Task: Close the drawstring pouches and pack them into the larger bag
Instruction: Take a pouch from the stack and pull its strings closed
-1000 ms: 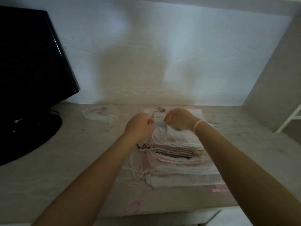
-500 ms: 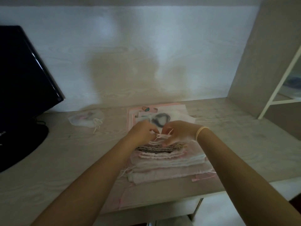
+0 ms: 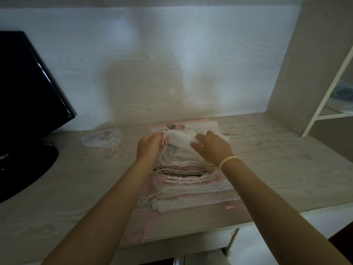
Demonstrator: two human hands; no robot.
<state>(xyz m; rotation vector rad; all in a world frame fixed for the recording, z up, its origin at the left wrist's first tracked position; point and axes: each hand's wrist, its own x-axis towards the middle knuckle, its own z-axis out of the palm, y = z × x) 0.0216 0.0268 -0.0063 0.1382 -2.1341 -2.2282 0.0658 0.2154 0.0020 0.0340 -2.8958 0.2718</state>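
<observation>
While the left hand [image 3: 150, 148] pinches the thin white drawstring [image 3: 163, 139] and the right hand [image 3: 211, 148] holds the small white gauze pouch [image 3: 179, 141] above the pink-and-white cloth stack [image 3: 191, 186] on the pale woodgrain bench [image 3: 277, 165], closing looks underway; next, cinch the cord tight.

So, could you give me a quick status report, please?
Left hand and right hand grip small white fabric pouch above stacked pouches. Nothing obstructing.
</observation>
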